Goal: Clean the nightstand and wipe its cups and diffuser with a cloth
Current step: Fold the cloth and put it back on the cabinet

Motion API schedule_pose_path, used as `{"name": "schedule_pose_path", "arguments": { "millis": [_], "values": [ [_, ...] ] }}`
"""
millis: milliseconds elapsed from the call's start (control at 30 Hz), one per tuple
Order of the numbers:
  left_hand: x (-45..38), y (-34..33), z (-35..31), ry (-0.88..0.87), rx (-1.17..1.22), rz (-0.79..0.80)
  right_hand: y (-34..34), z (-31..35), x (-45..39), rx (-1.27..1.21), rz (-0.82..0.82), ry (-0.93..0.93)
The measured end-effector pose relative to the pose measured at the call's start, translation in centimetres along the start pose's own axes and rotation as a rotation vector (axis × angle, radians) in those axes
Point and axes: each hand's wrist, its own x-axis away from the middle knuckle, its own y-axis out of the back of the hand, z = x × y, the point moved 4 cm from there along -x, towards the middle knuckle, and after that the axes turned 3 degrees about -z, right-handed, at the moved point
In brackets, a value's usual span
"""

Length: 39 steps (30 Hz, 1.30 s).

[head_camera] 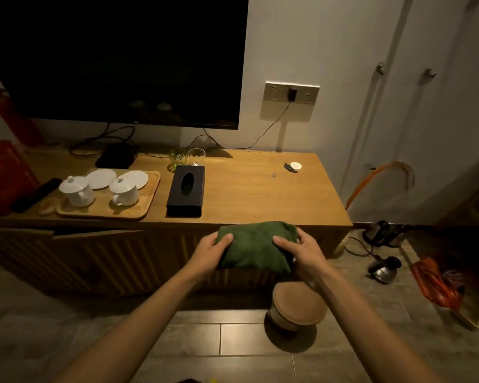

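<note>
Both hands hold a folded green cloth (pixel 256 246) in the air just in front of the nightstand's (pixel 260 189) front edge, toward its right end. The left hand (pixel 209 251) grips the cloth's left side, thumb on top and fingers curled beneath; the right hand (pixel 302 251) grips the right side the same way. The cloth looks thick, soft and dry, bundled into a plump pad with a rounded top fold.

By the look of it, the cleaning has hardly begun: the cloth is not yet touching the wood, and everything sits in place on the top. Near the front left corner a wooden tray (pixel 105 208) carries two white lidded cups (pixel 101 190) and two white saucers (pixel 121 178) behind them. Just right of the tray, at the front edge, lies a dark tissue box (pixel 186 192). Behind the box, toward the back edge, stand two clear glasses (pixel 187 157), one tinted green. Toward the back right corner lies a small white disc (pixel 295 165) touching a dark object; I cannot tell whether this is the diffuser. The wood around it shows a few small specks. The top, cups and diffuser all seem still to be wiped.
</note>
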Motion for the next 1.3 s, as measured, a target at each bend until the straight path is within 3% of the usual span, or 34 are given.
{"name": "schedule_pose_path", "arguments": {
  "millis": [233,467,733,900,1033,1167,1300],
  "values": [
    [-17.2,2.1,0.3,-0.021,-0.208,-0.118,-1.8,-0.6,-17.8,0.116,-0.156,-0.099],
    [-31.1,4.1,4.0,0.085,-0.355,-0.093,-3.4,-2.4,-33.1,0.274,-0.243,-0.195],
    [-38.0,5.4,7.8,0.229,-0.559,-0.101,-2.8,-6.1,-40.2,0.553,-0.321,-0.263],
    [-38.1,5.1,8.3,0.186,-0.713,-0.222,-2.2,-6.6,-41.4,0.728,-0.308,-0.216],
    [-38.0,4.7,6.3,0.108,-0.846,-0.268,-2.8,-4.8,-42.1,0.919,-0.219,-0.086],
    [-37.1,4.9,1.5,-0.085,-0.849,-0.285,-6.1,0.0,-43.4,1.035,-0.022,0.227],
    [-33.6,7.9,-3.7,-0.187,-0.903,-0.510,-12.0,5.7,-43.2,1.091,0.180,0.564]
  ]
}}
